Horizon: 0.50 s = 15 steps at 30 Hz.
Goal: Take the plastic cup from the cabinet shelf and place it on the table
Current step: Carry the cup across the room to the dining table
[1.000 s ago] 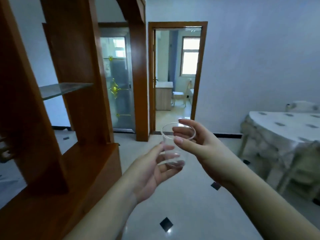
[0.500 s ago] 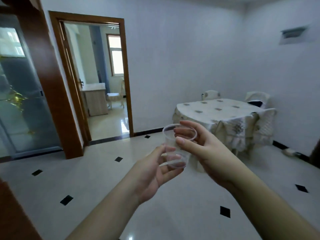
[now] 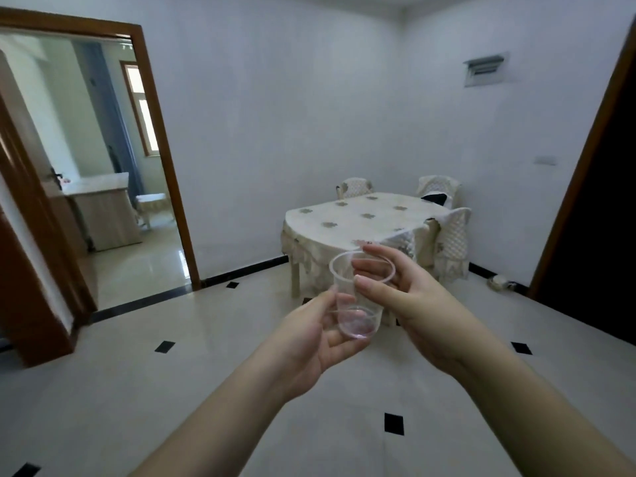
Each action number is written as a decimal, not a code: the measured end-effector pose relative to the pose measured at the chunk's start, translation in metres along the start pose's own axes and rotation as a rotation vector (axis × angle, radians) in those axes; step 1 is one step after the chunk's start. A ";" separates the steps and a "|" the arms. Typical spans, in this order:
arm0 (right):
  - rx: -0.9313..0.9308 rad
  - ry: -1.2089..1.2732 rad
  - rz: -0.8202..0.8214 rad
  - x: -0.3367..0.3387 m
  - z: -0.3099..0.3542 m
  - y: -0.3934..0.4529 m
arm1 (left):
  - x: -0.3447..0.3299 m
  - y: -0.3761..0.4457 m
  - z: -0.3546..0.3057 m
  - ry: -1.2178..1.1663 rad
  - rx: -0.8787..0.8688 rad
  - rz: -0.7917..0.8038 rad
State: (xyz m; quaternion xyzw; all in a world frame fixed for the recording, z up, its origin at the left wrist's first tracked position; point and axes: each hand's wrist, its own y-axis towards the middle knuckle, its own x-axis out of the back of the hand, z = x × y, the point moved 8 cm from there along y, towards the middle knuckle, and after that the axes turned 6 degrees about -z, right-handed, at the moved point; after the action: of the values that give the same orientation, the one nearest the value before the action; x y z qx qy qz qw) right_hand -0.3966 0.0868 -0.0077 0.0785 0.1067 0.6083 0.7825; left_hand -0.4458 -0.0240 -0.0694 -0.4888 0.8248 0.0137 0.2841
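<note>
Plastic cup (image 3: pixel 358 297), clear and upright, is being carried in mid-air between both hands, well apart from the counter (image 3: pixel 347 218) at the far side of the room. Nothing is showing inside the cup; its base is looking faintly pink through the wall. The left hand (image 3: pixel 309 335) is cradling the cup's lower part, its grip partly curled with the fingers (image 3: pixel 339 339) under and around the base. The right hand (image 3: pixel 409 304) is closing its grip on the upper wall just below the rim, thumb in front and the other digits behind. The counter, draped in a patterned cloth, is standing against the back wall with covered chairs (image 3: pixel 451 235) beside it. A wood-framed doorway (image 3: pixel 165 160) is opening at left onto a brighter room. Compared with half a second ago, the view is now sitting more squarely on the counter, the doorway is lying further left, and the hold on the cup is staying unchanged.
</note>
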 end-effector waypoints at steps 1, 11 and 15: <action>-0.004 0.004 -0.010 0.006 -0.002 0.006 | -0.003 0.011 0.001 0.002 0.010 0.015; -0.022 -0.011 -0.121 0.040 -0.040 0.106 | -0.008 0.138 -0.013 0.050 0.083 0.125; -0.026 -0.003 -0.159 0.044 -0.052 0.159 | -0.006 0.191 -0.039 0.095 0.099 0.166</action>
State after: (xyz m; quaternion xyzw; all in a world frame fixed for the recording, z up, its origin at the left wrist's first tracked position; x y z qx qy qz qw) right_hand -0.5484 0.1686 -0.0206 0.0604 0.1036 0.5454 0.8295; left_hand -0.6165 0.0682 -0.0828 -0.4042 0.8746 -0.0266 0.2663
